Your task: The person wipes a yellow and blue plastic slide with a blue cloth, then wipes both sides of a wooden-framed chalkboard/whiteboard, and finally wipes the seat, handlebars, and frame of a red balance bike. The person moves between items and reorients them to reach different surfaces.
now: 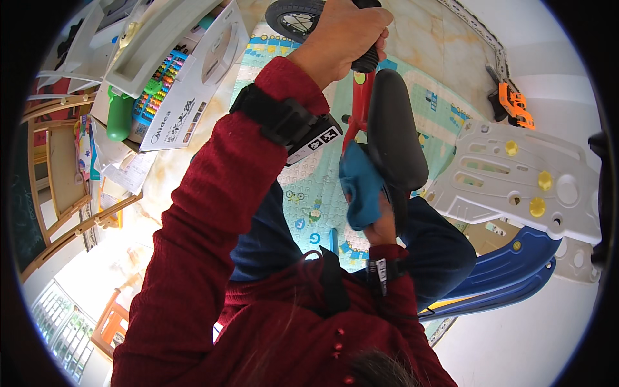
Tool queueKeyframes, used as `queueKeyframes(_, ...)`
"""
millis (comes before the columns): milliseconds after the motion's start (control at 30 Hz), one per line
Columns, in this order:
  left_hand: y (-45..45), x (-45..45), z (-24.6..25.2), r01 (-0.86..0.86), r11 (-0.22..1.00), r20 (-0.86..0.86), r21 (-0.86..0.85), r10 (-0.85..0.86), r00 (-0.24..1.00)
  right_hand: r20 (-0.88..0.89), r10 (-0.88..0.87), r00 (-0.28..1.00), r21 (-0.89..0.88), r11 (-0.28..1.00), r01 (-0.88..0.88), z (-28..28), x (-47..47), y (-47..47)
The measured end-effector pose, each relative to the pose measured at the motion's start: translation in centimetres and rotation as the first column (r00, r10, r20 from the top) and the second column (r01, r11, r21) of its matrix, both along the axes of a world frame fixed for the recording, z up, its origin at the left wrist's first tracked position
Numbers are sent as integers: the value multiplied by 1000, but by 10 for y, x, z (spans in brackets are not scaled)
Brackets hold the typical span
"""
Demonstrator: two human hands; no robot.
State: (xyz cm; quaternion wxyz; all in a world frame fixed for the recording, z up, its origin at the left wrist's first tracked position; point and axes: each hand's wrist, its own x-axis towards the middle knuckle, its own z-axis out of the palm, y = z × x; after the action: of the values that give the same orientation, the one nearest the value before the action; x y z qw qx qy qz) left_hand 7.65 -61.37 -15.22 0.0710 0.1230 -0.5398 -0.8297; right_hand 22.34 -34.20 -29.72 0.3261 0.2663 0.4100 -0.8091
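Observation:
My left hand [343,36] is closed around a black rubber handlebar grip [366,60] of a child's bike at the top centre. The bike has a red frame [361,94], a black saddle [396,130] and a black-tyred wheel [295,20]. Below and beside the saddle, my right hand [383,222] has a blue cloth [360,186] against the rear part of the frame. The cloth and saddle hide most of its fingers and part of the bike. Black straps with printed tags circle both my wrists.
A patterned foam mat [309,193] lies beneath the bike. On the left stands a cardboard box [186,96] with a bead abacus [157,89]. Grey plastic panels [488,169], a blue slide [512,261] and an orange toy [515,104] are on the right.

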Motion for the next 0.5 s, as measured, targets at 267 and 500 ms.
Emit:
queueKeyframes(267, 6, -1, 0, 24, 1000, 3, -2, -24, 1000, -396, 899, 186, 917, 378, 128, -14, -45, -60)
queueKeyframes(500, 5, -2, -1, 47, 999, -26, -15, -47, 999, -153, 985, 82, 929, 115, 351, -54, -62, -66)
